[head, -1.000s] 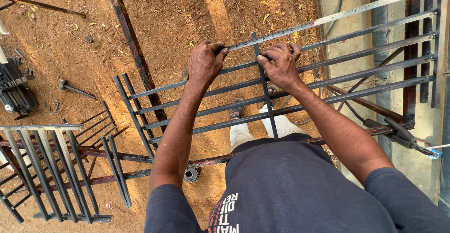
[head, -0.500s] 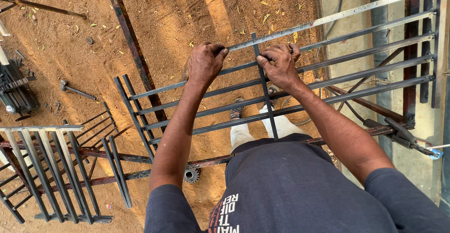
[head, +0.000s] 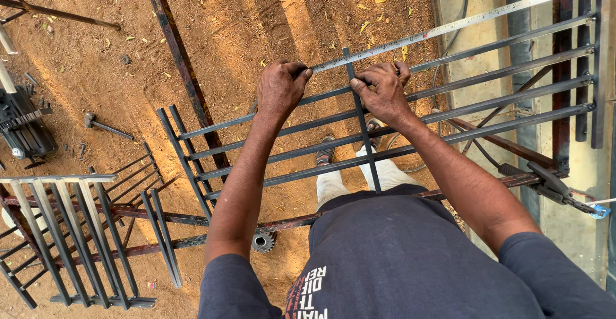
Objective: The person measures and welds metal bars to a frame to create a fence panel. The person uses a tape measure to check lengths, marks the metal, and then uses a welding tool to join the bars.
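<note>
A dark steel grille (head: 487, 104) of long flat bars lies across a frame in front of me. A metal measuring tape (head: 462, 22) stretches along its far bar toward the upper right. My left hand (head: 281, 89) pinches the near end of the tape against the bar. My right hand (head: 382, 90) grips the grille just right of a short upright crossbar (head: 360, 123), fingers curled over the bars. Both forearms reach out over my dark shirt.
Another grey grille (head: 70, 229) lies at the lower left on rusty supports. A hammer (head: 106, 126) and a dark machine (head: 25, 129) rest on the orange dirt at left. A long rusty bar (head: 183, 68) runs up the ground. A clamp (head: 552, 187) sits at right beside a concrete edge.
</note>
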